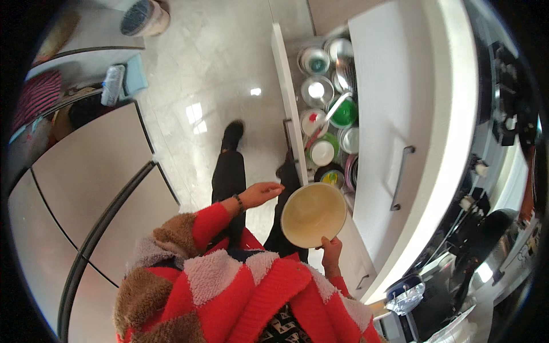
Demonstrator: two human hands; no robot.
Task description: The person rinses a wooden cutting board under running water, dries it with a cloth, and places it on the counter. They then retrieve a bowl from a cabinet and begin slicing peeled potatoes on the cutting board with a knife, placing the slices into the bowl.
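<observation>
My right hand [331, 253] grips the lower rim of a large cream-coloured bowl [314, 215], its hollow side facing the camera. Just left of the bowl is my left hand [260, 194], with a dark bead bracelet on the wrist; its fingers are extended and hold nothing. Beyond the bowl a pulled-out drawer [281, 81] holds several stacked bowls and dishes, among them a metal bowl [317, 91], a green bowl [344, 113] and a white bowl [321, 153]. A light-handled utensil [339, 106] lies across them. The bowl hides part of the drawer's near end.
A closed cabinet front [386, 128] with a dark handle [402, 178] stands right of the drawer, below a pale countertop edge [450, 128]. A gas stove [476, 201] is at the far right. A fridge-like cabinet [98, 171] stands at left, and a bucket [146, 19] on the tiled floor [206, 55].
</observation>
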